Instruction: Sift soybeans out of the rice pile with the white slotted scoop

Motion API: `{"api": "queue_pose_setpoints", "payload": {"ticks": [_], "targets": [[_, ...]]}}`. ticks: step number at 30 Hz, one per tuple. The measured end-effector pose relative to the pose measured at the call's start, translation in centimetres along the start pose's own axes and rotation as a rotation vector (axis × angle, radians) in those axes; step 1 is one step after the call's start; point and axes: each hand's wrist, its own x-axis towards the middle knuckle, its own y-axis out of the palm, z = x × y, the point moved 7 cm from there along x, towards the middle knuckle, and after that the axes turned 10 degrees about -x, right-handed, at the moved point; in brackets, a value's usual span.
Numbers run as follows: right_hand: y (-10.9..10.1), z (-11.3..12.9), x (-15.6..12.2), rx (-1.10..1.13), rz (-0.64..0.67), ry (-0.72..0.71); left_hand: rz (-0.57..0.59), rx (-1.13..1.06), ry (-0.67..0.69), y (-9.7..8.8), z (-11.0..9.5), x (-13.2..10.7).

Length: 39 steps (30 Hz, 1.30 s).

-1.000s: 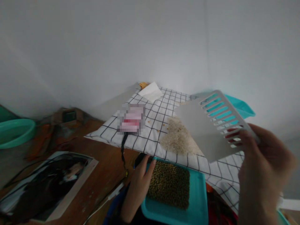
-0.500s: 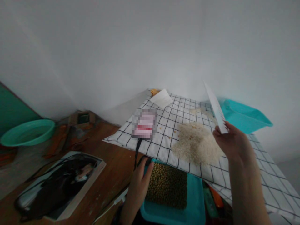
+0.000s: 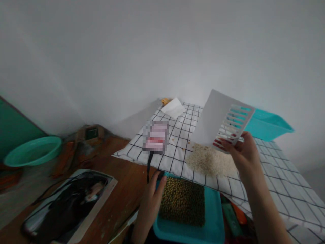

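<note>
My right hand (image 3: 243,151) is closed on the slotted end of a flat white plastic scraper (image 3: 218,118), held tilted above a pile of white rice (image 3: 210,163) on a black-and-white checked cloth (image 3: 274,183). My left hand (image 3: 151,200) rests with fingers bent on the near left corner of a teal tray (image 3: 214,220) filled with green beans (image 3: 183,200).
A second teal tray (image 3: 266,124) lies at the far right by the wall. A blurred pink card with a black strap (image 3: 155,136) and a white paper (image 3: 173,108) lie on the cloth. A framed picture (image 3: 68,203) and a teal basin (image 3: 32,150) sit at the left.
My right hand has turned the scraper from edge-on to flat-faced and shifted it slightly left over the rice. The view swung right. My left hand stays on the tray.
</note>
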Motion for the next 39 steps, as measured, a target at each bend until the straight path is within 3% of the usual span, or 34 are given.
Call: {"api": "queue_pose_setpoints", "payload": {"ticks": [6, 12, 17, 25, 33, 39], "targets": [[2.3, -1.7, -0.9, -0.212, 0.115, -0.006, -0.027, -0.007, -0.014, -0.6, 0.1, 0.1], [3.5, -2.0, -2.0, -0.340, 0.165, -0.004, -0.107, -0.023, 0.003, -2.5, -0.4, 0.9], [2.5, -2.3, -2.9, -0.272, 0.119, 0.028, -0.142, -0.027, -0.002, -3.3, -0.3, 1.4], [0.6, -3.1, -6.7, -0.157, -0.003, 0.158, -0.109, -0.031, 0.022, -2.9, -0.4, 1.4], [0.5, -3.5, -9.9, -0.139, -0.021, 0.249, -0.114, 0.003, 0.058, -2.7, -0.3, 1.0], [-0.4, -3.1, -10.8, -0.097, -0.065, 0.190, -0.123, 0.028, 0.113, -2.5, 0.0, 1.0]]}}
